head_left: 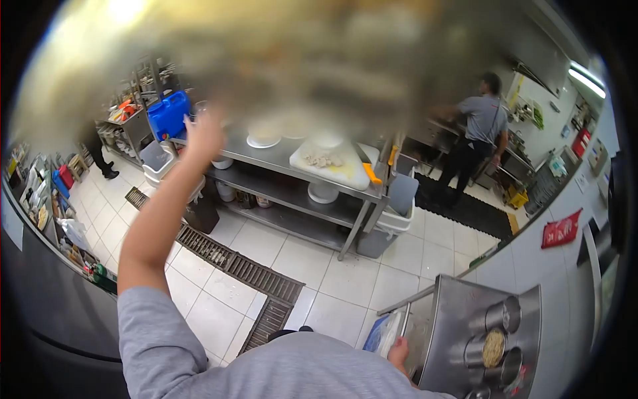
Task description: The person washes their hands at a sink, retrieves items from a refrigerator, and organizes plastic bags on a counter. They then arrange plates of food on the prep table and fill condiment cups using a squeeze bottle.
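Note:
My left arm stretches out to the left. My left hand (205, 135) is raised above the corner of the steel worktable, beside a blue jerrycan (169, 116). Something clear, like a cup (200, 106), shows at its fingertips; blur hides whether the fingers grip it. Low on the right, my right hand (398, 352) has its fingers closed at the lower end of a metal bar (405, 320) on the side of a steel counter. A blue and clear plastic bag (381, 334) lies right beside that bar.
The steel worktable (256, 155) carries a cutting board (342, 174) with chopped pale food and an orange-handled knife (371, 174). Metal pots (493, 349) sit in the right counter. Floor grating (252, 270) crosses the tiles. A co-worker (480, 126) stands at back right. Blur covers the top.

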Action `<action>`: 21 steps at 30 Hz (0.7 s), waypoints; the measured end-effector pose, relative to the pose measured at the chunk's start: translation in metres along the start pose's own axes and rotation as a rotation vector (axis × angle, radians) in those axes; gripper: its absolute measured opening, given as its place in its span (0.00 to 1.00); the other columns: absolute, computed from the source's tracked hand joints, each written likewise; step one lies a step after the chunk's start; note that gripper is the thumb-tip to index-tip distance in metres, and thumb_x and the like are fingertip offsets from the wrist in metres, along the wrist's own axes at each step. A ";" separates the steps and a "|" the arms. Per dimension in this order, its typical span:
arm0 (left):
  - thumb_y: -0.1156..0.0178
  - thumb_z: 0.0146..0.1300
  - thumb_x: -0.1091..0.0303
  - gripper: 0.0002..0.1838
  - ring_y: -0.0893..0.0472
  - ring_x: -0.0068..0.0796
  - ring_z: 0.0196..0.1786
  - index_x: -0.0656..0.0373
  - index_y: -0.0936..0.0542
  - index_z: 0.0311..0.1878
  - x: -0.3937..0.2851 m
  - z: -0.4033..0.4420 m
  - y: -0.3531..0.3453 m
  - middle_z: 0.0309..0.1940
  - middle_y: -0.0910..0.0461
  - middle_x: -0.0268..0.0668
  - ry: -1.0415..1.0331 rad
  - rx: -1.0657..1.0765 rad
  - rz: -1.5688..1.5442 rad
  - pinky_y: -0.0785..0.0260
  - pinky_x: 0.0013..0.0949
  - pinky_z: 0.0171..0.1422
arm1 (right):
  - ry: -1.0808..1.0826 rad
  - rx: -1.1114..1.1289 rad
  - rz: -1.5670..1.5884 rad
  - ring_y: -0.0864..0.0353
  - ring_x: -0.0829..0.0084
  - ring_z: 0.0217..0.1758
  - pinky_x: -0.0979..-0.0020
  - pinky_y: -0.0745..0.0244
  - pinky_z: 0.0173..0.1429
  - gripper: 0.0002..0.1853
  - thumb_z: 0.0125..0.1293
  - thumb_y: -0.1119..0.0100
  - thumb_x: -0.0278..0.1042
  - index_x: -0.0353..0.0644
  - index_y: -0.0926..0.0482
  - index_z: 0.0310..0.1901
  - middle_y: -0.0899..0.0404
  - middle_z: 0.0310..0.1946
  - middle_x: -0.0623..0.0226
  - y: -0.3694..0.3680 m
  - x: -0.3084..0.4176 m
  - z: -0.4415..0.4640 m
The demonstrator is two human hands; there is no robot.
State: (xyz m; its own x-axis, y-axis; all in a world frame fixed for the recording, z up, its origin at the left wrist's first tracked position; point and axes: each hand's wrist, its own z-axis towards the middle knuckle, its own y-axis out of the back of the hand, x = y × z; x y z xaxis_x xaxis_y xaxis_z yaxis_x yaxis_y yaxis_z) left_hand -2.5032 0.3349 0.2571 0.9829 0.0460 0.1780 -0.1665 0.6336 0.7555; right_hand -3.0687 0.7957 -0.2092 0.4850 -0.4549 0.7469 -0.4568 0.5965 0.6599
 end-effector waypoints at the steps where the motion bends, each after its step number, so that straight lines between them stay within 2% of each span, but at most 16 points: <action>1: 0.39 0.54 0.65 0.51 0.40 0.44 0.70 0.50 0.62 0.75 -0.022 -0.041 -0.006 0.69 0.43 0.45 -0.038 0.181 0.067 0.52 0.67 0.69 | 0.068 0.019 0.006 0.22 0.60 0.37 0.66 0.28 0.42 0.16 0.49 0.51 0.15 0.37 0.23 0.41 0.22 0.33 0.57 -0.021 0.017 0.031; 2: 0.38 0.53 0.63 0.53 0.40 0.45 0.70 0.51 0.63 0.75 -0.034 -0.081 -0.017 0.68 0.41 0.45 -0.059 0.278 -0.039 0.52 0.65 0.70 | 0.131 0.038 0.010 0.22 0.61 0.38 0.67 0.28 0.43 0.15 0.50 0.51 0.15 0.36 0.23 0.41 0.22 0.33 0.57 -0.039 0.037 0.060; 3: 0.36 0.49 0.63 0.56 0.36 0.46 0.67 0.51 0.64 0.74 -0.034 -0.123 -0.050 0.65 0.38 0.47 -0.091 0.318 -0.157 0.52 0.65 0.69 | 0.171 0.060 0.042 0.22 0.61 0.39 0.67 0.28 0.45 0.16 0.50 0.51 0.15 0.37 0.23 0.42 0.22 0.35 0.56 -0.056 0.065 0.086; 5: 0.34 0.49 0.62 0.57 0.33 0.50 0.64 0.48 0.63 0.75 -0.031 -0.207 -0.094 0.62 0.35 0.51 -0.007 0.615 -0.321 0.49 0.64 0.68 | 0.229 0.114 0.061 0.22 0.62 0.40 0.67 0.27 0.47 0.17 0.52 0.50 0.16 0.37 0.24 0.45 0.22 0.38 0.56 -0.077 0.132 0.127; 6: 0.33 0.49 0.59 0.57 0.31 0.53 0.62 0.48 0.63 0.74 -0.021 -0.261 -0.144 0.61 0.34 0.54 0.099 0.837 -0.337 0.45 0.63 0.66 | 0.250 0.145 0.053 0.22 0.62 0.41 0.67 0.27 0.48 0.18 0.52 0.50 0.16 0.37 0.24 0.47 0.22 0.40 0.56 -0.087 0.166 0.142; 7: 0.30 0.48 0.58 0.59 0.28 0.50 0.61 0.53 0.61 0.74 -0.011 -0.326 -0.177 0.60 0.31 0.53 0.209 0.951 -0.368 0.39 0.55 0.64 | 0.302 0.136 0.081 0.22 0.65 0.41 0.69 0.27 0.47 0.18 0.54 0.50 0.16 0.37 0.25 0.47 0.21 0.40 0.57 -0.106 0.183 0.159; 8: 0.31 0.48 0.57 0.56 0.27 0.52 0.59 0.58 0.57 0.73 0.005 -0.406 -0.214 0.57 0.28 0.56 0.282 1.023 -0.423 0.34 0.48 0.61 | 0.357 0.134 0.106 0.22 0.67 0.40 0.71 0.27 0.46 0.17 0.55 0.51 0.16 0.36 0.25 0.48 0.21 0.40 0.58 -0.123 0.197 0.173; 9: 0.36 0.52 0.57 0.49 0.26 0.54 0.56 0.58 0.53 0.72 0.011 -0.466 -0.203 0.55 0.29 0.60 0.394 1.170 -0.461 0.33 0.46 0.61 | 0.365 0.163 0.095 0.22 0.67 0.40 0.71 0.27 0.46 0.17 0.55 0.51 0.16 0.36 0.25 0.48 0.21 0.40 0.58 -0.133 0.221 0.176; 10: 0.37 0.53 0.57 0.48 0.25 0.53 0.56 0.61 0.52 0.72 0.021 -0.538 -0.201 0.54 0.28 0.62 0.488 1.320 -0.456 0.33 0.45 0.62 | 0.350 0.188 0.094 0.22 0.68 0.40 0.72 0.27 0.46 0.18 0.55 0.50 0.17 0.37 0.25 0.48 0.21 0.40 0.58 -0.142 0.249 0.173; 11: 0.39 0.54 0.56 0.42 0.27 0.52 0.59 0.60 0.43 0.70 0.032 -0.616 -0.190 0.58 0.29 0.56 0.517 1.365 -0.370 0.33 0.44 0.62 | 0.340 0.217 0.099 0.23 0.68 0.40 0.72 0.27 0.46 0.18 0.54 0.49 0.17 0.37 0.25 0.48 0.22 0.41 0.59 -0.154 0.268 0.165; 13: 0.41 0.56 0.56 0.19 0.25 0.44 0.59 0.55 0.17 0.48 0.051 -0.690 -0.066 0.53 0.22 0.44 0.518 1.550 -0.499 0.31 0.43 0.58 | 0.356 0.314 0.082 0.23 0.68 0.40 0.72 0.27 0.46 0.18 0.54 0.49 0.18 0.37 0.25 0.48 0.22 0.41 0.59 -0.192 0.282 0.148; 16: 0.42 0.57 0.57 0.18 0.23 0.44 0.57 0.55 0.17 0.46 0.075 -0.781 0.012 0.52 0.21 0.45 0.990 1.580 -0.564 0.31 0.43 0.57 | 0.471 0.497 0.049 0.23 0.69 0.40 0.72 0.27 0.46 0.18 0.53 0.47 0.19 0.38 0.25 0.48 0.23 0.42 0.59 -0.240 0.310 0.104; 17: 0.43 0.57 0.57 0.17 0.23 0.44 0.56 0.56 0.17 0.46 0.088 -0.804 0.023 0.52 0.21 0.45 1.167 1.536 -0.563 0.30 0.43 0.56 | 0.547 0.556 0.059 0.23 0.69 0.39 0.71 0.27 0.46 0.18 0.53 0.47 0.20 0.38 0.25 0.48 0.23 0.42 0.59 -0.260 0.325 0.083; 19: 0.44 0.58 0.58 0.17 0.22 0.44 0.55 0.56 0.16 0.45 0.121 -0.837 0.032 0.51 0.21 0.45 1.482 1.421 -0.551 0.30 0.43 0.55 | 0.715 0.632 0.048 0.23 0.65 0.37 0.65 0.27 0.46 0.13 0.56 0.45 0.23 0.37 0.24 0.45 0.22 0.37 0.59 -0.292 0.357 0.041; 20: 0.44 0.58 0.58 0.16 0.21 0.43 0.54 0.56 0.16 0.44 0.136 -0.850 0.034 0.50 0.20 0.45 1.576 1.378 -0.550 0.30 0.43 0.55 | 0.572 0.812 0.048 0.23 0.62 0.34 0.64 0.27 0.43 0.09 0.60 0.46 0.27 0.36 0.23 0.42 0.21 0.33 0.58 -0.306 0.376 0.017; 21: 0.44 0.58 0.61 0.14 0.19 0.42 0.50 0.56 0.16 0.43 0.166 -0.896 -0.006 0.44 0.18 0.45 1.184 1.727 -0.350 0.28 0.40 0.51 | 0.421 0.987 0.017 0.22 0.60 0.31 0.63 0.27 0.41 0.08 0.63 0.48 0.31 0.36 0.22 0.39 0.20 0.29 0.57 -0.320 0.391 -0.006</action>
State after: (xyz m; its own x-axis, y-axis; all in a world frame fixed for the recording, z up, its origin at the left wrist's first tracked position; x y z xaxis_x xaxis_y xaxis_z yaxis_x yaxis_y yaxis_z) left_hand -2.2691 1.0305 -0.2825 0.4377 0.8960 0.0744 0.7831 -0.4206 0.4582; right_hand -2.7286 0.4313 -0.1289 0.6052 -0.0745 0.7926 -0.7749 -0.2836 0.5650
